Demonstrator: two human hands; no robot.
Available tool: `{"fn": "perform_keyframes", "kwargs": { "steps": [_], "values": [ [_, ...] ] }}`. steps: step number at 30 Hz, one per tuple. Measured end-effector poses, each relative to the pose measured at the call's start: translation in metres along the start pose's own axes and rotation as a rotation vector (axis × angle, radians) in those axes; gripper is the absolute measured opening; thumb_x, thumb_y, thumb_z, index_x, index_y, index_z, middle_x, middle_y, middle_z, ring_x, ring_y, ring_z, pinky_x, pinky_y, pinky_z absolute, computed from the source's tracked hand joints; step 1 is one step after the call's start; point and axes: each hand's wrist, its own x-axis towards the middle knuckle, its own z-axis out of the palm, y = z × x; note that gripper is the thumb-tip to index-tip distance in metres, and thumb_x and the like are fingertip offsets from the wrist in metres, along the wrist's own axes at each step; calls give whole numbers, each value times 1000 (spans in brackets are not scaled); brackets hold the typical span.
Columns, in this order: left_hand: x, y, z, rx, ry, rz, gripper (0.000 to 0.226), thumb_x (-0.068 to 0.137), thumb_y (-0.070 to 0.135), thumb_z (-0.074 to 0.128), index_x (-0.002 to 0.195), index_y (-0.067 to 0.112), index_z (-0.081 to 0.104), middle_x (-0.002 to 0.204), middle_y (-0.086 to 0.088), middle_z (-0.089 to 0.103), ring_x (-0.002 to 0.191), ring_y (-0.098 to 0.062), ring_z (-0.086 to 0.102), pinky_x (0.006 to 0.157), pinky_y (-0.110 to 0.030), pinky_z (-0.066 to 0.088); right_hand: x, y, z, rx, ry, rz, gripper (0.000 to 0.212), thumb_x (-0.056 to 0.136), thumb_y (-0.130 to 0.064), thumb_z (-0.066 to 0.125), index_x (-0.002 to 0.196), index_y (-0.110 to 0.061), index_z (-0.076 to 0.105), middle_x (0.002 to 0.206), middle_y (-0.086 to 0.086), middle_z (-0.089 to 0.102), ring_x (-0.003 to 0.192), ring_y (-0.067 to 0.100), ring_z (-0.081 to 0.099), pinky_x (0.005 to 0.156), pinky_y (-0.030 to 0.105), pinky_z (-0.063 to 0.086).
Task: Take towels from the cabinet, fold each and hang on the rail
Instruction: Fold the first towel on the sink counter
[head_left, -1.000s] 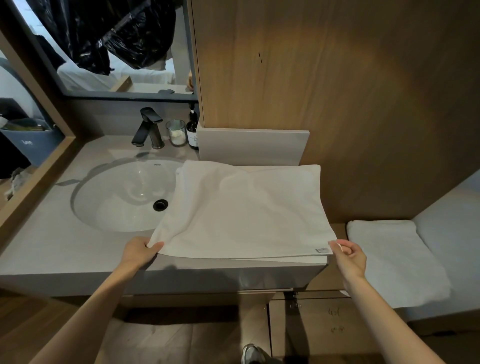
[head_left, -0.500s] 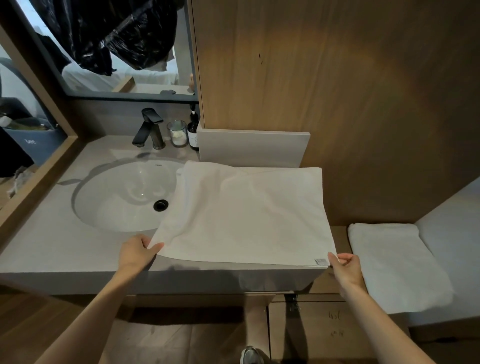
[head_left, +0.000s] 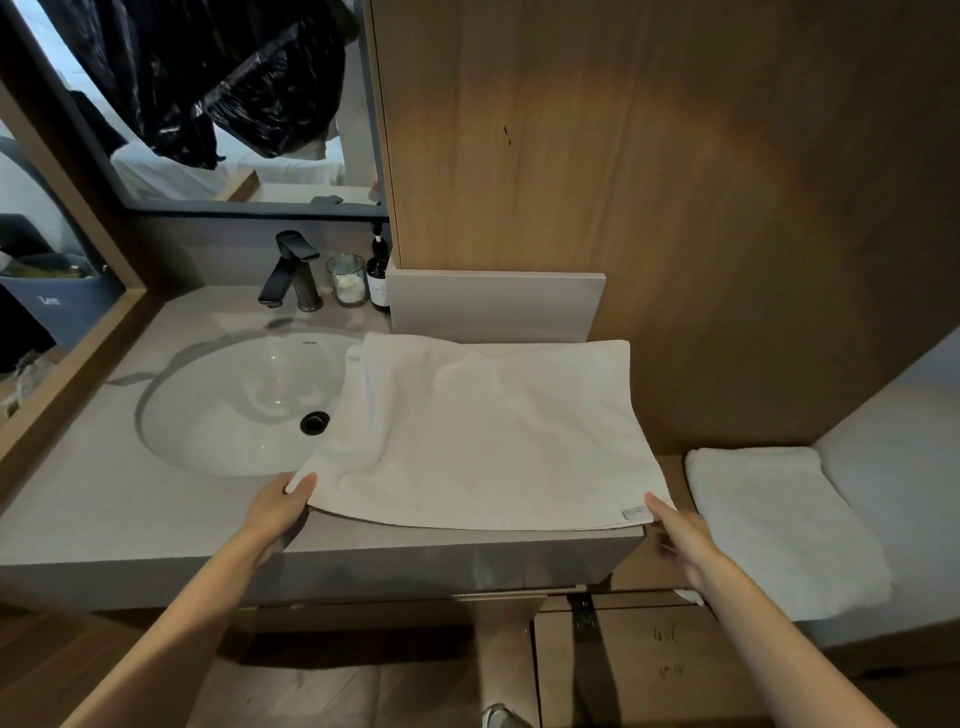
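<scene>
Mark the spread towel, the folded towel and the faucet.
spread towel (head_left: 488, 436), head view, middle of its top layer.
folded towel (head_left: 779, 525), head view, centre of its top face.
faucet (head_left: 284, 270), head view, on its dark body.

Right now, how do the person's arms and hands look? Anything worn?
The left forearm and the right forearm are bare up to the picture's edge; no sleeve shows. The left hand and the right hand wear no glove, and no watch, bracelet or ring is visible. The right hand is slightly blurred, so a thin ring could be missed.
</scene>
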Motion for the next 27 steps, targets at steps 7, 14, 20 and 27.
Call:
{"fn": "perform_keyframes", "kwargs": {
  "steps": [7, 14, 20, 27],
  "values": [
    [-24, 62, -28, -724, 1, 32, 24, 102, 17, 42, 114, -1, 53, 107, -15, 61, 87, -26, 62, 82, -34, 53, -63, -60, 0, 190, -8, -344, 24, 102, -30, 47, 107, -10, 59, 78, 3, 61, 62, 12, 52, 57, 18, 47],
    [-65, 141, -75, -1028, 72, 171, 17, 102, 22, 44, 92, 10, 50, 100, -8, 61, 106, -20, 59, 92, -23, 49, -130, -128, -12, 574, -37, -537, 22, 101, -30, 47, 109, -11, 56, 92, 6, 66, 72, 9, 62, 71, 19, 52],
    [-121, 172, -107, -1010, 214, 404, 36, 101, 26, 47, 123, -2, 48, 121, -17, 59, 111, -24, 61, 87, -29, 55, -192, -149, -37, 670, -71, -649, 15, 102, -28, 46, 103, -18, 57, 100, 2, 66, 84, 9, 66, 82, 23, 53],
    [-222, 130, -83, -847, 491, 490, 33, 101, 28, 44, 124, 4, 47, 113, -13, 58, 99, -19, 60, 88, -39, 54, -231, -81, -68, 687, 124, -668, 11, 103, -18, 42, 108, -11, 48, 86, 7, 59, 57, 6, 64, 51, 17, 52]
  ]
}}
